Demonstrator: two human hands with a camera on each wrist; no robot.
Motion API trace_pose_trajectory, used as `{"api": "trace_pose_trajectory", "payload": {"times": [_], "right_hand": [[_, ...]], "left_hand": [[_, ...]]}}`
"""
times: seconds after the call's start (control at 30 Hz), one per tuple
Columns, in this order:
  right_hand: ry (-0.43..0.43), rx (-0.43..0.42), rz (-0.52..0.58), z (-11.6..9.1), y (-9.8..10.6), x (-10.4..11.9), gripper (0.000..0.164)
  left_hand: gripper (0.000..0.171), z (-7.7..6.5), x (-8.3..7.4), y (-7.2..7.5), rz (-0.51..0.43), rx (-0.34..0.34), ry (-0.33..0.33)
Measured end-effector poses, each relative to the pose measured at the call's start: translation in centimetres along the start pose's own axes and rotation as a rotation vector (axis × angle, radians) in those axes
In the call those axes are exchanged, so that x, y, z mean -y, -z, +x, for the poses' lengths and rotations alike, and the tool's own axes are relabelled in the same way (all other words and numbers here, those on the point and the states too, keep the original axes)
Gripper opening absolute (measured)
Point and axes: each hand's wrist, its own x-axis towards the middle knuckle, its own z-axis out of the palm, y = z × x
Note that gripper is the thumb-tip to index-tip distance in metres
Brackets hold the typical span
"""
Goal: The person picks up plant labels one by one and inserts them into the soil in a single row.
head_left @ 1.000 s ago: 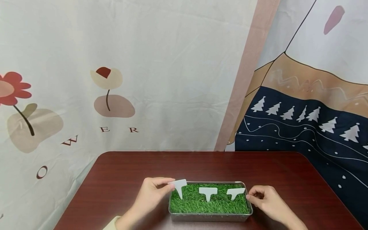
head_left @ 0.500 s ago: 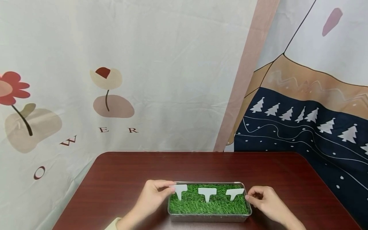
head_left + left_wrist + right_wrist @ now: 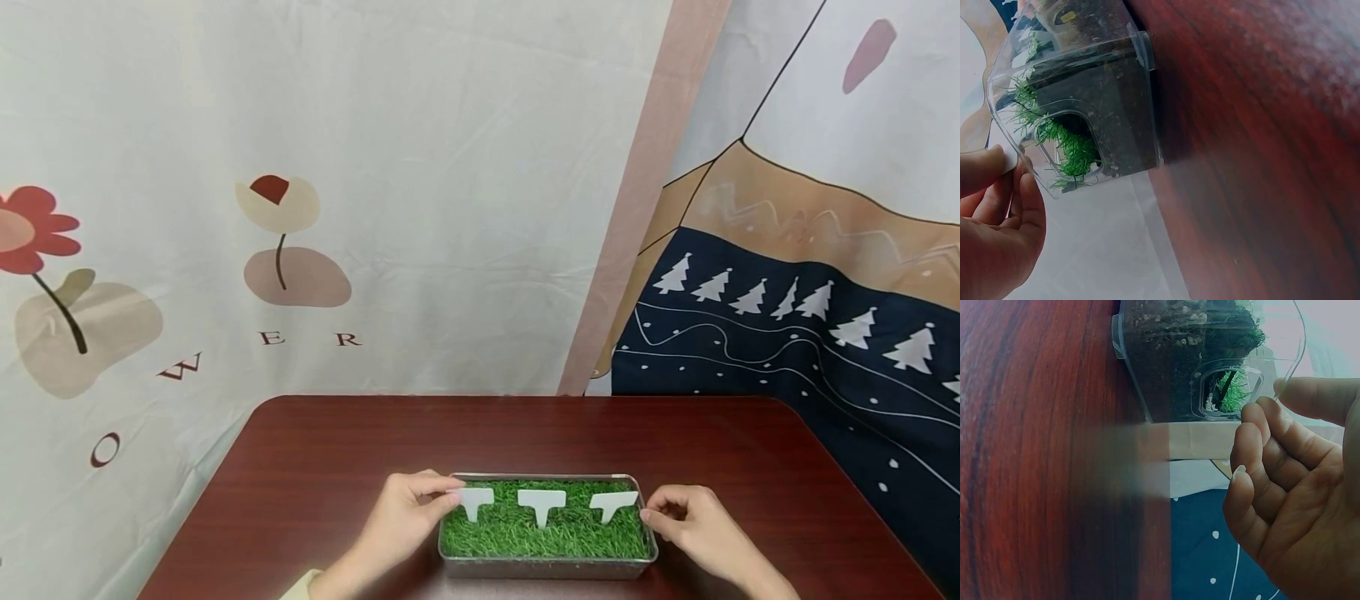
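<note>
My left hand pinches the left end of a white T-shaped plant label between thumb and fingers. The label stands upright, its stem reaching down into green grass. That grass fills a clear plastic box, with dark soil showing through its wall in the left wrist view. Two more labels stand in the grass: one in the middle, another at the right, slightly tilted. At the box's right end, my right hand holds the rim between thumb and index finger; its other fingers are curled loosely.
The box sits near the front of a dark red wooden table. Behind the table hangs a pale printed curtain, with a dark blue section bearing white trees on the right.
My left hand has lowered the left label and shifted it slightly right. The label has gone from tilted to nearly upright, its stem deeper in the grass. The right hand stays at the rim.
</note>
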Motion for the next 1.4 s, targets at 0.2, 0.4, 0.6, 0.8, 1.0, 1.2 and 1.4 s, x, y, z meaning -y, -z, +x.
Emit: {"api": "trace_pose_trajectory", "payload": {"times": [0.2,0.4,0.6,0.8,1.0,1.2,1.4], "right_hand": [[-0.003,0.006,0.004,0.0,0.0,0.0,0.014],[-0.007,0.002,-0.004,-0.1,0.0,0.0,0.014],[-0.009,-0.001,-0.007,-0.2,0.2,0.2,0.014],[-0.016,0.002,-0.002,-0.2,0.1,0.2,0.014],[-0.003,-0.002,-0.007,-0.2,0.0,0.2,0.015],[0.0,-0.006,-0.02,-0.3,0.0,0.1,0.015],[0.034,-0.032,-0.041,-0.4,0.2,0.3,0.017]], "left_hand": [[0.015,-0.1,0.3,-0.4,0.051,-0.005,-0.043],[0.015,0.0,0.5,-0.6,0.092,-0.018,-0.075],[0.014,0.0,0.3,-0.6,0.091,-0.005,-0.045],[0.016,0.0,-0.1,-0.6,0.102,0.006,0.01],[0.023,-0.2,-0.3,-0.5,0.086,0.002,0.017],[0.024,-0.3,-0.3,0.0,0.096,-0.009,-0.038],[0.018,-0.2,-0.6,0.9,0.108,-0.05,-0.102]]}}
